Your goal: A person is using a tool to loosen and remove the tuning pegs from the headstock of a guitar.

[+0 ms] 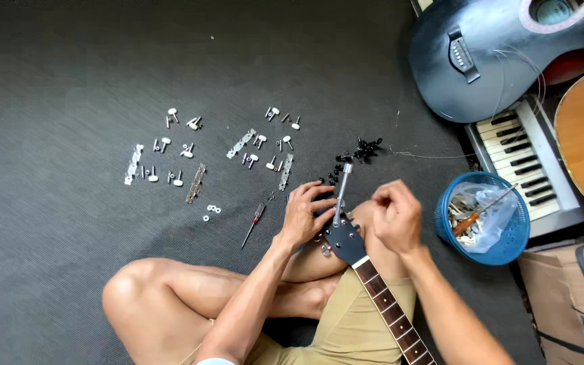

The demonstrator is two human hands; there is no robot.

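I sit cross-legged on a dark grey floor with a guitar neck lying across my lap, its dark headstock pointing away from me. My left hand grips the headstock and a silver socket driver that stands upright on it. My right hand hovers just right of the headstock with fingers pinched together; whether it holds a small part I cannot tell.
Silver tuning pegs and plates lie scattered on the floor ahead, with black small parts and a red-handled screwdriver. A blue basket with tools, a keyboard, a dark guitar body and a cardboard box stand at right.
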